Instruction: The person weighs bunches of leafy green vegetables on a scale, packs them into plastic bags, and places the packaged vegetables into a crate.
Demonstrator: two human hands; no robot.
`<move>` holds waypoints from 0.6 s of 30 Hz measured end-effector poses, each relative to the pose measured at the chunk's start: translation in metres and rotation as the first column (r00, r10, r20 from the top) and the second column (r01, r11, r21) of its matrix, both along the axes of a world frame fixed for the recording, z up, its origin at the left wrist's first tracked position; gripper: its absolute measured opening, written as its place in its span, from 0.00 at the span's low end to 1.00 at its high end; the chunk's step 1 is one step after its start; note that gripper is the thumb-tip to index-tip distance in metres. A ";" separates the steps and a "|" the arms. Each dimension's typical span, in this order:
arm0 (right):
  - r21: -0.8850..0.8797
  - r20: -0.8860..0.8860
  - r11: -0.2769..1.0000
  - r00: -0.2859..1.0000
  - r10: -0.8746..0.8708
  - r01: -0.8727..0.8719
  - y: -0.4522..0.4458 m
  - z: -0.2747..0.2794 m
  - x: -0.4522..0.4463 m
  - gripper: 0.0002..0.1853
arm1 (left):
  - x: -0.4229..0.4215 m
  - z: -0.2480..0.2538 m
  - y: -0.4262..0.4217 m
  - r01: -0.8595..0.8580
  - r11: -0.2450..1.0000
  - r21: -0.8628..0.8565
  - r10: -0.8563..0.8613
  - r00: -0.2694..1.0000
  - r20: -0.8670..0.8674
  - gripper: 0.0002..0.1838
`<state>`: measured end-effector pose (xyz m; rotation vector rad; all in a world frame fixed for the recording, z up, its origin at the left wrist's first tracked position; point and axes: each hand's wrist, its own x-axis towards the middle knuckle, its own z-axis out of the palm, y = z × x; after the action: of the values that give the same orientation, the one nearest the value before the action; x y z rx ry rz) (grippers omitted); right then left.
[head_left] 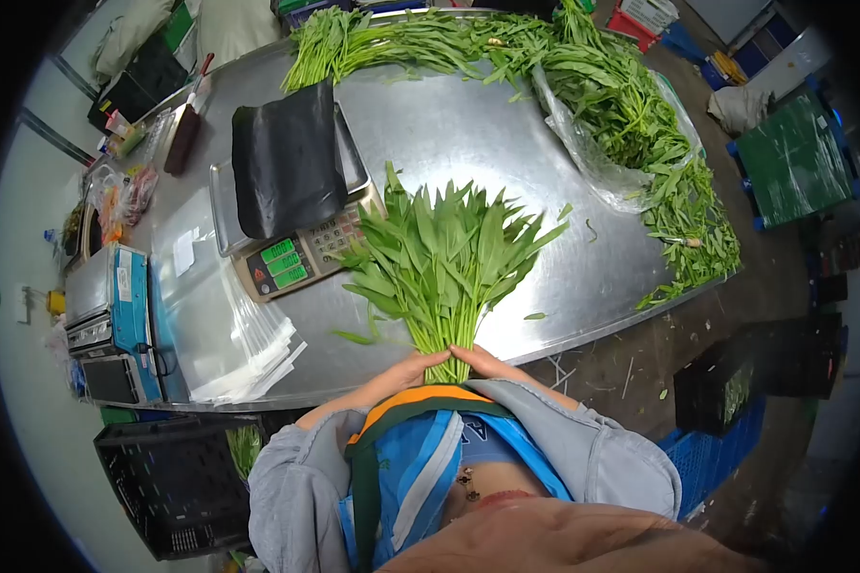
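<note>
A bunch of leafy greens that looks like water spinach stands in front of my body, leaves fanned away from me over the steel table. My left hand is closed round the stems from the left. From the right, my right hand grips the same stems, with the thumbs almost meeting. The stem ends go out of sight near my apron. Beyond the leaves to the left is a weighing scale with lit green displays; a black sheet lies over its pan.
Clear plastic bags are fanned out on the steel table at the left. More greens lie along the far edge, and a heap partly in plastic fills the right corner. A blue device stands far left. Black crates flank me below.
</note>
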<state>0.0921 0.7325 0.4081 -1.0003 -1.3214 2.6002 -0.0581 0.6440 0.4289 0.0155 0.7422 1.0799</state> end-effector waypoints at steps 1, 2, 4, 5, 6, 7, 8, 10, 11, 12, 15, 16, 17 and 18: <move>-0.164 -0.070 0.987 0.997 -0.010 -0.001 0.008 -0.001 0.003 0.29 | -0.002 0.006 0.004 0.055 0.998 0.026 -0.055 0.998 0.018 0.25; -0.323 -0.135 0.946 0.990 -0.033 -0.012 0.018 -0.004 0.004 0.29 | -0.002 0.004 0.009 0.050 0.999 0.017 -0.050 0.998 0.027 0.25; -0.614 -0.270 0.783 0.959 -0.086 -0.103 0.039 -0.024 -0.008 0.34 | 0.001 -0.008 0.018 0.139 0.985 0.099 -0.150 0.982 0.114 0.25; -0.644 -0.383 0.739 0.920 -0.086 -0.199 0.043 -0.009 -0.023 0.33 | 0.004 -0.013 0.021 0.107 0.987 0.122 -0.125 0.980 0.152 0.25; -0.662 -0.490 0.688 0.866 -0.098 -0.297 0.044 0.009 -0.035 0.32 | 0.003 -0.013 0.022 0.099 0.988 0.114 -0.116 0.982 0.152 0.25; -0.667 -0.490 0.681 0.867 -0.095 -0.302 0.046 0.017 -0.039 0.32 | 0.000 -0.012 0.024 0.096 0.980 0.176 -0.132 0.970 0.203 0.26; -0.562 -0.493 0.781 0.868 -0.051 -0.274 0.048 0.024 -0.043 0.35 | -0.002 -0.010 0.026 0.090 0.967 0.238 -0.151 0.956 0.252 0.26; -0.444 -0.491 0.861 0.871 -0.001 -0.249 0.053 0.031 -0.050 0.37 | -0.004 0.003 0.030 0.080 0.965 0.249 -0.145 0.956 0.253 0.28; -0.411 -0.510 0.884 0.860 -0.018 -0.225 0.056 0.033 -0.052 0.35 | -0.004 -0.003 0.032 0.053 0.957 0.286 -0.142 0.944 0.299 0.27; -0.379 -0.528 0.904 0.848 -0.037 -0.196 0.058 0.036 -0.053 0.32 | -0.004 -0.004 0.033 0.026 0.946 0.322 -0.143 0.928 0.345 0.27; -0.312 -0.459 0.938 0.888 -0.007 -0.153 0.063 0.035 -0.059 0.33 | -0.015 -0.013 0.037 0.063 0.962 0.264 -0.144 0.944 0.298 0.26; -0.229 -0.407 0.963 0.913 0.040 -0.144 0.065 0.033 -0.058 0.34 | -0.020 -0.019 0.037 0.106 0.967 0.231 -0.169 0.947 0.272 0.25; -0.117 -0.358 0.978 0.926 0.119 -0.171 0.069 0.031 -0.054 0.35 | -0.023 -0.025 0.036 0.100 0.968 0.232 -0.147 0.970 0.194 0.24; -0.115 -0.359 0.978 0.926 0.121 -0.172 0.069 0.036 -0.054 0.35 | -0.025 -0.018 0.036 0.099 0.967 0.234 -0.146 0.970 0.194 0.24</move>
<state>0.0383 0.8015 0.4443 -0.4274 -1.1715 2.8446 -0.0831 0.6803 0.4110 0.1359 0.4221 1.0230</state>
